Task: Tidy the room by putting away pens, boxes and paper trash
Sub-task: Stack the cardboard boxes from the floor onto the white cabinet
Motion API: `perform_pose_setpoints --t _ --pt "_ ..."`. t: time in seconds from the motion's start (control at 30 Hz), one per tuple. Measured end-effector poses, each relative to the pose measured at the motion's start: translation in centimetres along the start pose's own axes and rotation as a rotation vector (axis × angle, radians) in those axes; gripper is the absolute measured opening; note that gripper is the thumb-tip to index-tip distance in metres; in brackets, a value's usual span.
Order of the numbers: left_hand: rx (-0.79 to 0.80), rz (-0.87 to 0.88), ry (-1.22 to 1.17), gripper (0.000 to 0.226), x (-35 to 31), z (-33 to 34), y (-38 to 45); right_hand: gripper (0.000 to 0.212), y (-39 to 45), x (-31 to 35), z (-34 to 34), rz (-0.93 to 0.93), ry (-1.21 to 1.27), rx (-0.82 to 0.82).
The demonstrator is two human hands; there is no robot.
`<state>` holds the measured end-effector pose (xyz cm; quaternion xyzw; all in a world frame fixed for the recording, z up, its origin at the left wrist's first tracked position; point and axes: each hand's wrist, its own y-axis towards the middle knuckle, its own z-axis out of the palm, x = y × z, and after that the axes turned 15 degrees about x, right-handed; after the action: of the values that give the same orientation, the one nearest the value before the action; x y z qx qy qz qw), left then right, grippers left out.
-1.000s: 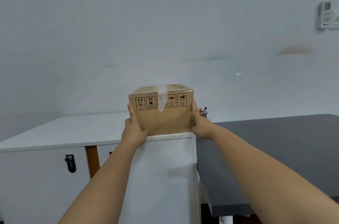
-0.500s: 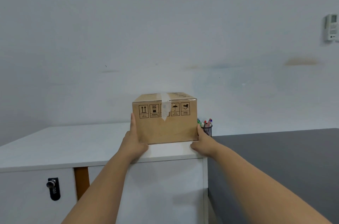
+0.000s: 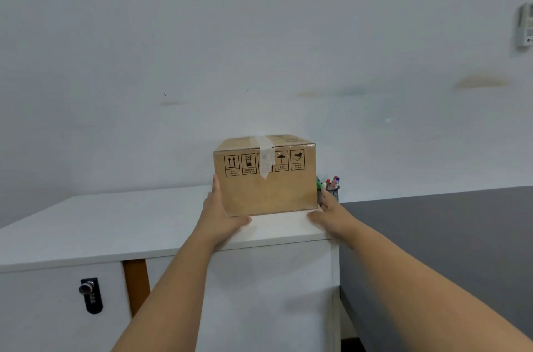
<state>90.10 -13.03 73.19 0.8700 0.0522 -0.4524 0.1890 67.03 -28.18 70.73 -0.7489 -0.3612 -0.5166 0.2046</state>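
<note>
A taped cardboard box (image 3: pixel 265 190) with printed handling symbols stands upright on the right end of the white cabinet top (image 3: pixel 115 225). My left hand (image 3: pixel 222 214) lies flat against the box's left side, fingers straight up and thumb along its lower front edge. On the other side, my right hand (image 3: pixel 328 212) sits low by the box's right bottom corner with fingers straight and thumb resting on the cabinet top. Whether it touches the box is unclear. A mesh pen cup (image 3: pixel 331 191) with several pens stands just behind the right hand.
The cabinet front has a black combination lock (image 3: pixel 90 295) and a brown gap (image 3: pixel 136 284) between its doors. A dark grey table (image 3: pixel 447 236) adjoins the cabinet on the right, lower than it. A white wall device (image 3: pixel 525 26) hangs at the far right.
The box has moved farther back from the cabinet's front edge and rests on the top. Both hands have slid down its sides to the lower corners.
</note>
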Motion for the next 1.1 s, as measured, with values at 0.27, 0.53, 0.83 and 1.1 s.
perform_pose_setpoints --t 0.27,0.53,0.83,1.1 --pt "-0.111 0.116 0.259 0.061 -1.3 4.6 -4.4 0.064 -8.1 -4.7 -0.6 0.138 -0.09 -0.153" --pt "0.013 0.151 0.194 0.047 -0.6 16.3 -11.3 0.028 -21.5 -7.1 0.7 0.251 -0.302 -0.312" --pt "0.371 -0.399 -0.166 0.048 6.9 29.9 -22.7 0.033 -36.0 -13.8 7.4 0.197 -0.027 -0.845" --pt "0.939 -0.776 -0.081 0.077 12.9 36.6 -29.5 0.037 -45.9 -29.3 16.6 0.95 0.335 -0.739"
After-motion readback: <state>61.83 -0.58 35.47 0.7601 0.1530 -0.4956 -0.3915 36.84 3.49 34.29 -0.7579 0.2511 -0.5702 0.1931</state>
